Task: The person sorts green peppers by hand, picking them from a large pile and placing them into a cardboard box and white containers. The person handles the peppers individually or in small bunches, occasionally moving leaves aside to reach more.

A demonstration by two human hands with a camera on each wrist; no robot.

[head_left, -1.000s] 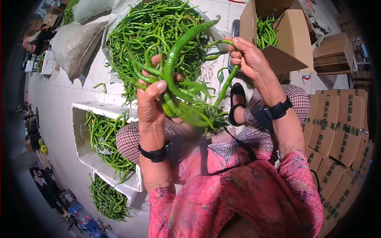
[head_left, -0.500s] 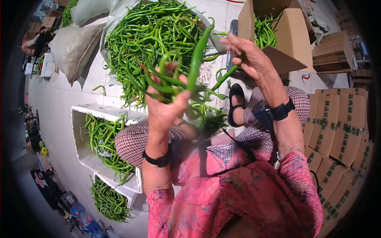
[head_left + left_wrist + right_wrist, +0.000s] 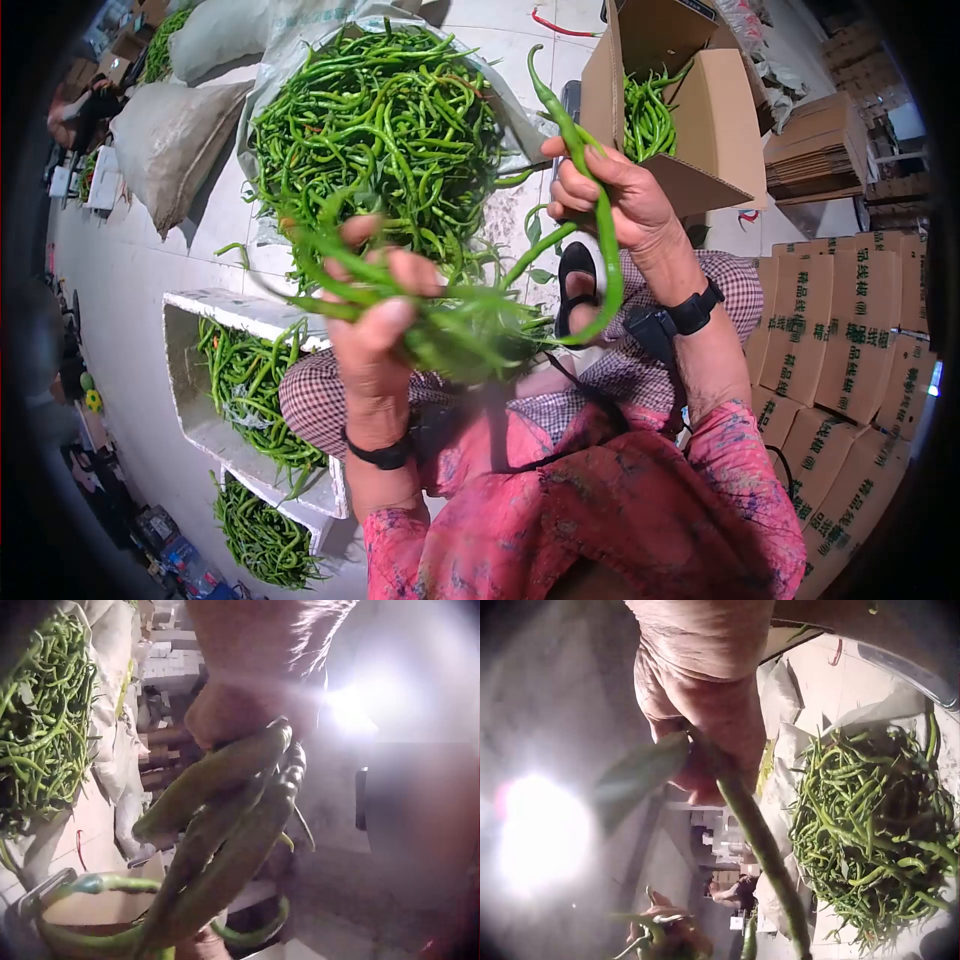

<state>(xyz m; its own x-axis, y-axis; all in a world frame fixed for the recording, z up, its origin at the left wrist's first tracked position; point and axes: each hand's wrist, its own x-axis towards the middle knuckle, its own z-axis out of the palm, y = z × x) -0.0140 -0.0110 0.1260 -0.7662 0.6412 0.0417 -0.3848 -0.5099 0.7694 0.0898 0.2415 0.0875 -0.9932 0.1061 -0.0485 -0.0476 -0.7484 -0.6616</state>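
My left hand point(image 3: 370, 310) grips a bunch of long green chili peppers point(image 3: 470, 335), blurred in the head view. Several of these peppers point(image 3: 232, 840) hang below the fingers in the left wrist view. My right hand point(image 3: 625, 200) pinches a long curved chili pepper point(image 3: 608, 260) whose thin end points up past the thumb. A second, straighter chili pepper point(image 3: 540, 255) sticks out of the same hand toward the lower left. In the right wrist view, a pepper point(image 3: 761, 840) and a blurred green leaf point(image 3: 641, 780) extend from the right hand.
Ahead lies a large heap of green chilies point(image 3: 380, 140) in an open sack. A cardboard box point(image 3: 715, 130) with chilies stands at the right. White foam boxes point(image 3: 180, 350) of chilies sit at the left. Printed cartons point(image 3: 840, 330) are stacked at the far right.
The long curved pepper has passed from my left hand to my right, whose fingers have closed. My left hand has moved left and down with its bunch. The head view has shifted slightly.
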